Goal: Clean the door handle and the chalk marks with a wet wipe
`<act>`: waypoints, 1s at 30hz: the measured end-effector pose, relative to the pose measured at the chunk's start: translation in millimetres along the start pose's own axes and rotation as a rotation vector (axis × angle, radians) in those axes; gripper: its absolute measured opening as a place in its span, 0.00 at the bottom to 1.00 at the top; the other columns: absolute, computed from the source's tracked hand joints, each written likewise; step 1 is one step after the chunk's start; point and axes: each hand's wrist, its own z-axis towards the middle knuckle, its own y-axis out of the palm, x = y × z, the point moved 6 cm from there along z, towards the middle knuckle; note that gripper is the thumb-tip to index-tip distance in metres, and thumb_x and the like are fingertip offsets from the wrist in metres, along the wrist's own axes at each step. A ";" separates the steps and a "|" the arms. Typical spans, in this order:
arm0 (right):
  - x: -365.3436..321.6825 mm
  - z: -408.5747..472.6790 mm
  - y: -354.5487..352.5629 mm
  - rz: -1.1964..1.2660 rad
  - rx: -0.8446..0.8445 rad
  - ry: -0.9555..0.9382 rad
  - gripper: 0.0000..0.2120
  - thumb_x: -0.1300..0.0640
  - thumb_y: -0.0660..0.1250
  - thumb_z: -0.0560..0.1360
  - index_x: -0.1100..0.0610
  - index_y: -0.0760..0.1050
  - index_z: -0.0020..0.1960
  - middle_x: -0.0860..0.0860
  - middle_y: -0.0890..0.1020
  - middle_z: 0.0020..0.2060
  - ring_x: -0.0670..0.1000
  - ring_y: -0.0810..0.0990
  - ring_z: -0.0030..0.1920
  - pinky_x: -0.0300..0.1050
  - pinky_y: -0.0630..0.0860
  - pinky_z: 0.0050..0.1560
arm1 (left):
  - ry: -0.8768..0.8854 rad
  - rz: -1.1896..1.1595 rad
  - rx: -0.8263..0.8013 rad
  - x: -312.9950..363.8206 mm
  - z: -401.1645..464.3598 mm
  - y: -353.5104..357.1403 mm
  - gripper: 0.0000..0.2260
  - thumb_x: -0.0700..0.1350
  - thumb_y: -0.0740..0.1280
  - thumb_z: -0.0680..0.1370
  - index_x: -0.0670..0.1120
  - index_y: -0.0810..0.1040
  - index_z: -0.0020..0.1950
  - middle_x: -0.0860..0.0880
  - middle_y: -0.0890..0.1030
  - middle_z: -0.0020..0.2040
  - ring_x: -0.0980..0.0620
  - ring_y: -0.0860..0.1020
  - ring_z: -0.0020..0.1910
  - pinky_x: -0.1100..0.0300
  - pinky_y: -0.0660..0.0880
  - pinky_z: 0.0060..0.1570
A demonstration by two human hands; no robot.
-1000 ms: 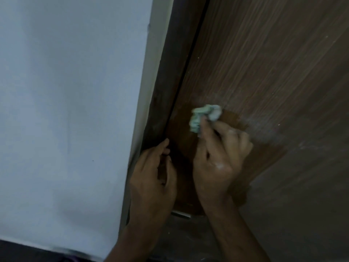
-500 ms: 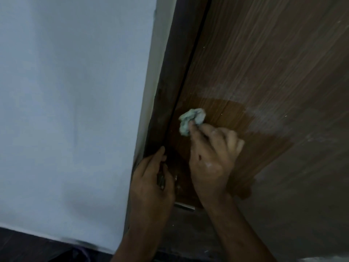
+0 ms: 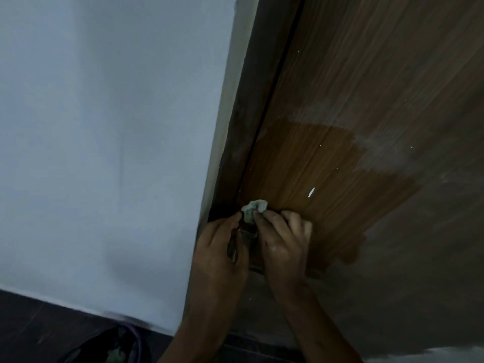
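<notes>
I'm on the handle step now: my right hand (image 3: 284,241) pinches the balled-up wet wipe (image 3: 254,207) at its fingertips and presses it to the wooden door (image 3: 366,74) right at the latch edge, just above the door handle (image 3: 242,238). My left hand (image 3: 220,254) is curled round that handle; only a sliver of metal shows between my hands. Next, I judge, I must work the wipe down over the handle itself, shifting my left hand to uncover it, then go back to the chalk haze (image 3: 387,153) beyond the dark wiped patch. Count: one wipe, one handle, one door, two hands; the white flecks on the wood are too many and too small to count
</notes>
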 end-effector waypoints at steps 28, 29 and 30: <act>-310.8 -202.4 134.2 0.686 -1.165 0.454 0.09 0.64 0.73 0.74 0.63 0.85 0.53 0.58 0.87 0.48 0.56 0.85 0.49 0.33 0.72 0.46 | -0.725 0.272 -0.257 -250.3 -224.6 -186.6 0.15 0.39 0.71 0.76 0.46 0.83 0.62 0.49 0.82 0.49 0.51 0.80 0.47 0.62 0.73 0.48; -320.0 -209.3 139.3 0.689 -1.210 0.459 0.09 0.64 0.72 0.74 0.63 0.85 0.54 0.59 0.87 0.48 0.57 0.86 0.49 0.37 0.75 0.46 | -0.736 0.263 -0.252 -251.3 -226.8 -187.7 0.15 0.39 0.70 0.76 0.46 0.83 0.63 0.49 0.81 0.49 0.51 0.79 0.48 0.63 0.73 0.49; -327.7 -213.8 142.5 0.684 -1.247 0.462 0.09 0.66 0.71 0.74 0.64 0.84 0.53 0.60 0.87 0.47 0.58 0.86 0.49 0.42 0.79 0.47 | -0.747 0.257 -0.245 -251.9 -228.3 -189.3 0.15 0.39 0.70 0.76 0.46 0.83 0.63 0.49 0.81 0.49 0.51 0.79 0.48 0.62 0.74 0.49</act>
